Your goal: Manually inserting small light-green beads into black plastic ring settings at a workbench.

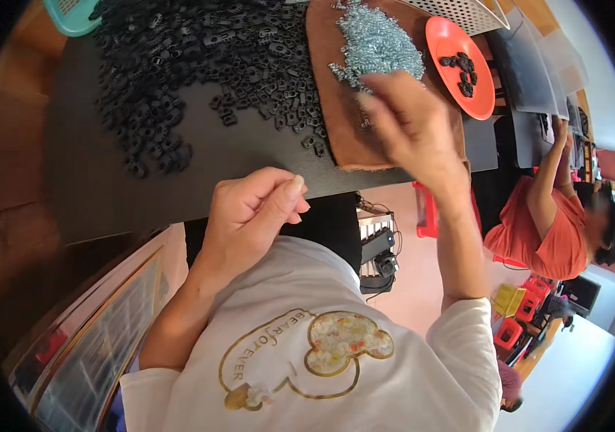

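Observation:
My left hand (253, 216) is closed in front of the dark table's near edge, thumb pressed on the curled fingers; whatever lies inside is hidden. My right hand (419, 126) hovers over a brown cloth (350, 147), its fingers smeared by motion, so I cannot make out whether it holds anything. Just beyond its fingertips lies a heap of small, shiny, silvery metal pieces (376, 43), screw-like in look. A large spread of small black plastic parts with holes (185, 43) covers the table to the left of the cloth.
An orange-red plate (478, 104) with several black pieces stands right of the cloth. Behind it is a white perforated basket (469, 18). A green basket (73, 27) sits at the far left corner of the table (80, 187). A person in orange (541, 234) works at the right.

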Demonstrator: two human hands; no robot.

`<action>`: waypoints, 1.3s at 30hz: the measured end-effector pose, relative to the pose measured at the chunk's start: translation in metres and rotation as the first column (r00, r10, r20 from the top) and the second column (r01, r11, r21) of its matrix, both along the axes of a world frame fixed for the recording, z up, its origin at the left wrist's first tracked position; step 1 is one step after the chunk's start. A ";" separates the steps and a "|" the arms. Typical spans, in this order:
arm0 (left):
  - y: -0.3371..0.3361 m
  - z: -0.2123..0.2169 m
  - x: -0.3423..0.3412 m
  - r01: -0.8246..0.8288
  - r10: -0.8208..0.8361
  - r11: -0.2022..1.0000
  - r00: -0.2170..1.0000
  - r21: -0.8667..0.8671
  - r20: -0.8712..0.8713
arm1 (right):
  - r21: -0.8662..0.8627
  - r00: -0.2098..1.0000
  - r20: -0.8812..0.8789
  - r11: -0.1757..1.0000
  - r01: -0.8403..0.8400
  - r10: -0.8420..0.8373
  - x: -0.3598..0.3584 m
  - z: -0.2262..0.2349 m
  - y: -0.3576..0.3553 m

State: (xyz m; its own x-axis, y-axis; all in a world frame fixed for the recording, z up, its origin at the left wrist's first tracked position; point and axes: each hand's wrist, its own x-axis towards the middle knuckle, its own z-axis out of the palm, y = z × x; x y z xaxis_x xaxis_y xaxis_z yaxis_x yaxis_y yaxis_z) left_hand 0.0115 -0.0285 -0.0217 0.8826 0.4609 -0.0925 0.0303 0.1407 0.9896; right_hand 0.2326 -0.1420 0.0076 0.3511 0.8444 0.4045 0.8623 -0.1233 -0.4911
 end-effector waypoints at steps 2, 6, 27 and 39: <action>0.001 0.001 -0.001 -0.007 0.007 1.000 1.000 -0.010 -0.011 | -0.001 0.989 0.065 0.991 -0.134 0.134 -0.019 -0.001 0.028; 0.005 0.003 -0.002 0.067 -0.067 0.997 0.998 0.041 -0.019 | -0.094 0.957 0.181 0.973 -0.211 0.225 -0.041 -0.003 0.069; 0.013 -0.001 -0.009 0.122 -0.120 0.986 0.993 0.117 -0.020 | -0.144 0.887 0.391 0.968 -0.204 0.246 -0.033 -0.013 0.155; 0.012 0.002 -0.009 0.081 -0.081 0.997 0.997 -0.018 -0.006 | 0.012 0.957 0.095 0.961 -0.277 0.274 -0.036 0.000 0.119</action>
